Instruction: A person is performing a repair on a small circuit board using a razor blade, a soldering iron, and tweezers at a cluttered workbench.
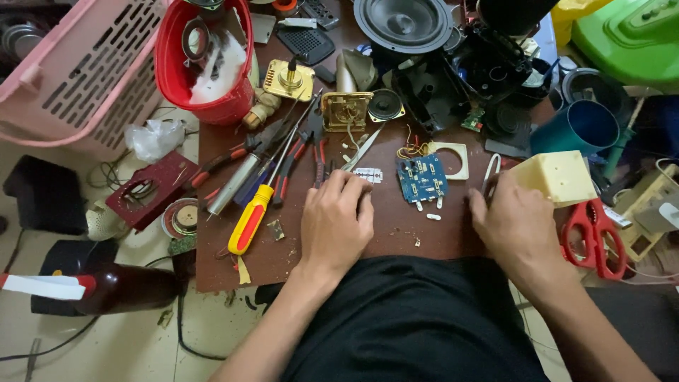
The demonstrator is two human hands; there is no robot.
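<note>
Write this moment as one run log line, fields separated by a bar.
left hand: flat on table, fingertips at razor blade | right hand: touching cream plastic block | blue circuit board: between hands

The scene is lit evenly by soft, diffuse light from above; only faint shadows are cast on the brown wooden surface [396,226]. Mild glare is seen on the yellow plastic screwdriver handle [249,219]. The centre is rendered sharply, while the edges are bent by wide-angle distortion and slightly softened.
</note>
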